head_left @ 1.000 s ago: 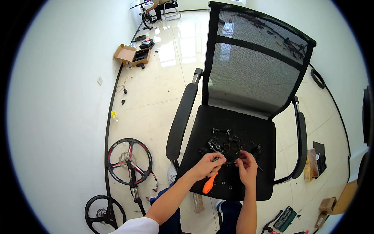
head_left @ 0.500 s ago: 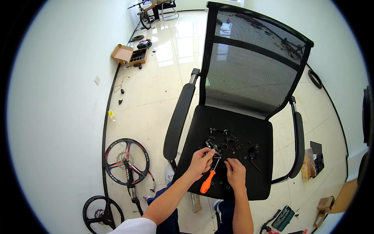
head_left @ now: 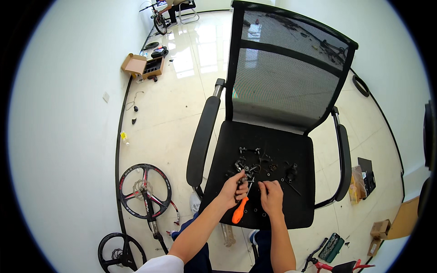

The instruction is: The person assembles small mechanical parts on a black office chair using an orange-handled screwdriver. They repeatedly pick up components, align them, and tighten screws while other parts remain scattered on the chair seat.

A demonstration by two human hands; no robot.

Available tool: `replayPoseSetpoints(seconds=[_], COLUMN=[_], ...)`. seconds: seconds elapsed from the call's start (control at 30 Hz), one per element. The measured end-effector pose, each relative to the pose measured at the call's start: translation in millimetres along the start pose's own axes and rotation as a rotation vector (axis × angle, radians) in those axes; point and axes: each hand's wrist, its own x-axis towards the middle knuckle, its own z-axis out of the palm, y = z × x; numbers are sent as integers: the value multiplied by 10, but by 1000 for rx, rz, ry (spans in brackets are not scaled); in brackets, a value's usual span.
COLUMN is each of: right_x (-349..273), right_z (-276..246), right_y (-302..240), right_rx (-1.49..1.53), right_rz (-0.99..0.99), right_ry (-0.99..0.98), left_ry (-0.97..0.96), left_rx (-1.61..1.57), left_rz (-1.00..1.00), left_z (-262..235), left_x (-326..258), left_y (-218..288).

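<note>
Screwdriver with orange handle [head_left: 240, 210] sits at lower centre of the frame, just beside the left hand [head_left: 233, 190]; can't tell if the hand bears on it or it simply lies on the chair seat [head_left: 296, 209]. Left fingers are curled firmly round a small metal part [head_left: 241, 181], dark with some bright metal, mostly hidden by the hand. Right hand [head_left: 272, 196] is just right of it, apart, thumb and fingertips drawn together; can't tell whether a tiny piece sits between them.

Handling, my read: keep the left grip steady and turn the part so its working face shows; bring the right fingertips in square, no side load. Work low over the seat: a dropped piece would be hard to spot on black. Keep the loose nuts [head_left: 263, 214] near the front edge clear of the forearms, and the thin rod [head_left: 292, 187] to the right from rolling.

Markings: pale lettering round the rim of the spoked wheel [head_left: 157, 197] at lower left; not copied here. Bottle [head_left: 124, 137] at left has a yellow label, too small to read. Nothing legible on the screwdriver or held part.
</note>
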Motion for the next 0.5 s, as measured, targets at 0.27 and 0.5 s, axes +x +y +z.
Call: replayPoseSetpoints(seconds=[0.27,0.5], right_x=[-32,-49], right_z=[36,-49], right_y=[0,3], right_rx=[351,1082], right_rz=[236,502], right_ry=[-150,-326], left_ry=[-33,-21], left_rx=[13,88], left_rz=[26,127], left_z=[-140,-16], left_x=[-7,-44], left_y=[1,-10])
